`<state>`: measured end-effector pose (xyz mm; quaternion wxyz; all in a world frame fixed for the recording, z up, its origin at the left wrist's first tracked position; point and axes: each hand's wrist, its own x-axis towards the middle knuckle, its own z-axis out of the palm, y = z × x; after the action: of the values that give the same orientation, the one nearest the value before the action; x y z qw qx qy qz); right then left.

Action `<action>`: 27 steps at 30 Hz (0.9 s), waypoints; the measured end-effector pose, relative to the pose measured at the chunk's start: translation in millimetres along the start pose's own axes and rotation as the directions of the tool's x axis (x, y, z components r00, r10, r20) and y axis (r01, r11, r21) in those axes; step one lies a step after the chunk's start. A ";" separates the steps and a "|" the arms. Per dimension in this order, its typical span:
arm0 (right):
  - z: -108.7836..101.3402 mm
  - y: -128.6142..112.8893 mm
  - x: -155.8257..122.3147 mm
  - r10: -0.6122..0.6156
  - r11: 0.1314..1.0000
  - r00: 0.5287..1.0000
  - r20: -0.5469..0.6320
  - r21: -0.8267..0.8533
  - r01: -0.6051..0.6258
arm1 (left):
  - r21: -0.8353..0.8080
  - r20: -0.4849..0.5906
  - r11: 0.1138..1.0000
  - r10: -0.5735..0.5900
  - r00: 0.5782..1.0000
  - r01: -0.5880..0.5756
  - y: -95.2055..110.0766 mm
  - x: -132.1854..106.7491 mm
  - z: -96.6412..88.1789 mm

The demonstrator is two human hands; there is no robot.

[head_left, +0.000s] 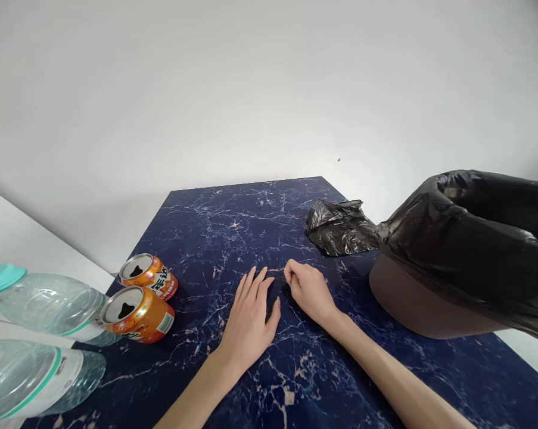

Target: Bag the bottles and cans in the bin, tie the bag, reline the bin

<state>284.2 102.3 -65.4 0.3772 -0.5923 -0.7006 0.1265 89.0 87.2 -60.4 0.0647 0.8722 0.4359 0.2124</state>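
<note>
My left hand (249,316) lies flat on the dark blue marbled table (215,238), fingers stretched forward and together. My right hand (308,289) rests just right of it with the fingers curled in and the tips pinched; whether anything sits in the pinch I cannot make out. The two hands nearly touch near the table's middle. A crumpled black plastic bag (340,226) lies a short way beyond my right hand.
A brown bin (411,304) lined with a black bag (474,238) stands at the right. Two opened orange drink cans (137,313) (149,275) lie at the left beside two clear plastic bottles (45,304) (31,375) with teal caps. A white wall is behind.
</note>
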 end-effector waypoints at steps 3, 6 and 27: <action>-1.0 -1.1 -0.5 0.002 1.000 1.000 -0.004 -0.009 -0.002 | 0.004 0.000 1.000 0.002 1.000 -0.002 -0.1 0.0 0.4; -2.2 -2.3 -0.8 0.007 1.000 1.000 -0.011 -0.020 -0.008 | 0.008 0.003 1.000 0.003 1.000 -0.004 -0.5 0.1 0.2; -2.4 -2.3 -1.0 0.026 0.999 0.999 -0.030 -0.046 -0.027 | -0.011 -0.015 1.000 -0.004 1.000 0.004 -0.7 -0.3 -0.3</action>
<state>284.1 100.1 -62.7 0.3720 -0.6119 -0.6898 0.1067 88.2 87.4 -60.4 0.0668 0.8693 0.4369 0.2212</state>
